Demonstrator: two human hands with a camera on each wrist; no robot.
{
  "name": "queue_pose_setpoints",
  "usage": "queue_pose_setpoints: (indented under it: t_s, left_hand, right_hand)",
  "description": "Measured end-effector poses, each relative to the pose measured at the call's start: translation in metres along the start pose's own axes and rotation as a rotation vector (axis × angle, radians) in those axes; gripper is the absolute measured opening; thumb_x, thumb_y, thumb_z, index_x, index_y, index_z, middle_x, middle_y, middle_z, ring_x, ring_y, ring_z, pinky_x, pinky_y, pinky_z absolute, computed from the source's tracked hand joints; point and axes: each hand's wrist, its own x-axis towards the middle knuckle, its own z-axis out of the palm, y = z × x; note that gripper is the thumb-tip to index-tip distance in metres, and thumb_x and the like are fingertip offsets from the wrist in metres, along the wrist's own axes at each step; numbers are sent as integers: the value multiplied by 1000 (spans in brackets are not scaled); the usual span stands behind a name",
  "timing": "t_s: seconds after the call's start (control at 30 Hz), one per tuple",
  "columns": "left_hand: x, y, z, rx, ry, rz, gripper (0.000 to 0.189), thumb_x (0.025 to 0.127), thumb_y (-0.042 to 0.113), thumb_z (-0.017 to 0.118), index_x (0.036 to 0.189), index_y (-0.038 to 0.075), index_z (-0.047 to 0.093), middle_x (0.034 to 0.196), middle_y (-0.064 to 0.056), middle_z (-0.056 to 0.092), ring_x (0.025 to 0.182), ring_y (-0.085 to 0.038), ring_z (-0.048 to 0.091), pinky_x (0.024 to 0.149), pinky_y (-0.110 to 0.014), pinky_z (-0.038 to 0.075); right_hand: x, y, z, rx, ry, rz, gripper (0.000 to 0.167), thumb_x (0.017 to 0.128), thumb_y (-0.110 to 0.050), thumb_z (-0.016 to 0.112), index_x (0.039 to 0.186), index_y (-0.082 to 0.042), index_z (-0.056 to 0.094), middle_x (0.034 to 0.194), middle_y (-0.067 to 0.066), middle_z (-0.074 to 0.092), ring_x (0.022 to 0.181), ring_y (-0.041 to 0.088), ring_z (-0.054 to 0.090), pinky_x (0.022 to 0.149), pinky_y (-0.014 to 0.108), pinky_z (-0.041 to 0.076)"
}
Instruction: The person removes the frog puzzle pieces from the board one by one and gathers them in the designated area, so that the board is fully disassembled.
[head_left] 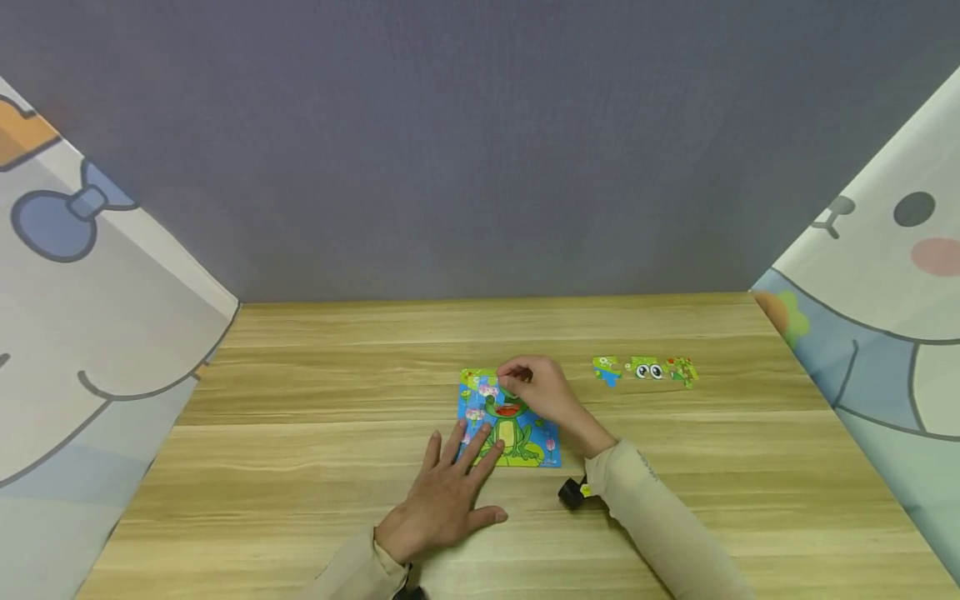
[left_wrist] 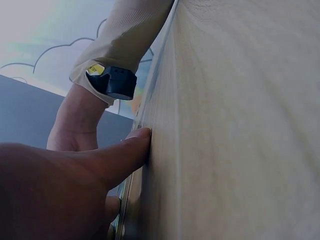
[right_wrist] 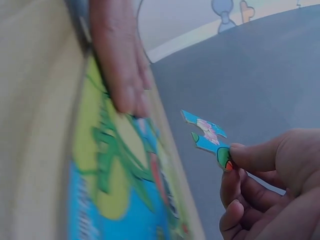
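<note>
A frog jigsaw puzzle (head_left: 510, 435) with a blue background and a green border lies on the wooden table. My left hand (head_left: 444, 493) is spread over its lower left, fingertips on the puzzle and thumb stretched out on the wood. Above the puzzle's top edge, my right hand (head_left: 542, 388) pinches a puzzle piece (right_wrist: 212, 136) between thumb and index finger. That piece is blue with a pink lotus and a bit of green and red at the pinched end. In the right wrist view it is lifted off the puzzle, tilted.
To the right of the puzzle lie loose pieces in a row: a blue-green one (head_left: 606, 368), one with the frog's eyes (head_left: 648, 370) and a green-and-red one (head_left: 682, 372). A grey wall (head_left: 480, 167) stands behind the table, with cartoon-printed panels on both sides.
</note>
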Motion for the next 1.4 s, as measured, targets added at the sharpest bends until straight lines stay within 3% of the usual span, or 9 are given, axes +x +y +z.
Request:
queue_pose_setpoints:
  t_s: [0.37, 0.63, 0.8, 1.07, 1.4]
  left_hand:
    - [1, 1, 0, 1, -21, 3, 83, 95, 64, 51, 160, 19, 26, 171, -9, 13, 157, -38, 16, 119, -65, 24]
    - [0, 0, 1, 0, -13, 8, 82, 96, 63, 51, 160, 18, 26, 170, -10, 13, 156, -39, 17, 118, -66, 24]
    - [0, -1, 2, -12, -13, 8, 82, 96, 62, 50, 160, 18, 26, 171, -10, 13, 156, -39, 16, 119, -66, 23]
    - [0, -1, 2, -19, -2, 13, 82, 96, 62, 51, 160, 18, 27, 170, -10, 14, 156, -39, 17, 119, -66, 23]
    - [-1, 0, 1, -22, 1, 20, 81, 96, 62, 50, 159, 18, 28, 170, -10, 15, 156, -39, 17, 118, -66, 24]
  right_hand:
    - [0, 7, -35, 13, 9, 22, 15, 94, -12, 69, 103, -1, 75, 93, 13, 74, 72, 15, 61, 63, 24, 49]
    - [-3, 20, -68, 54, 19, 59, 18, 94, -8, 68, 105, 5, 73, 97, 21, 74, 71, 9, 61, 65, 22, 51]
    - [-8, 27, -88, 64, 5, 85, 21, 96, -9, 66, 108, 7, 71, 99, 23, 72, 73, 8, 63, 68, 27, 54]
    - [-20, 41, -112, 52, -32, 140, 23, 98, -11, 64, 112, 7, 69, 99, 20, 70, 77, 17, 62, 68, 32, 54]
    - [-39, 67, -136, 3, -63, 179, 21, 97, -9, 64, 110, 7, 69, 104, 22, 69, 79, 4, 61, 69, 27, 54]
